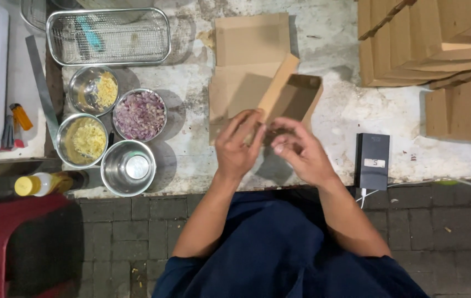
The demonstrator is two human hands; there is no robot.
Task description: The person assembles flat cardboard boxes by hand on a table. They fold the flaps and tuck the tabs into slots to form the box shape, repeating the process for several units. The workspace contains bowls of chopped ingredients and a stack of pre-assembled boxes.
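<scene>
A worn, stained white worktop (334, 116) sits above a dark brick-paved floor, seen from overhead. At its front edge the left hand (238, 146) and right hand (299, 152) meet on the near end of a brown cardboard box (263, 88), half folded, with one wall standing up and its flat lid panel lying toward the back. Both hands have fingers curled onto the near flap, pinching cardboard; motion blur hides exactly how tight the grip is. To the left stand four steel bowls: chopped red shallots (140, 115), two with yellow shredded filling (87, 139), and an empty bowl (129, 167), behind them a wire basket (108, 36). A dark power bank (372, 161) lies just right of the hands, and stacked folded boxes (423, 44) fill the far right. Judging from the soft, half-formed walls, a crooked push could crease the flap or let the raised side collapse.
</scene>
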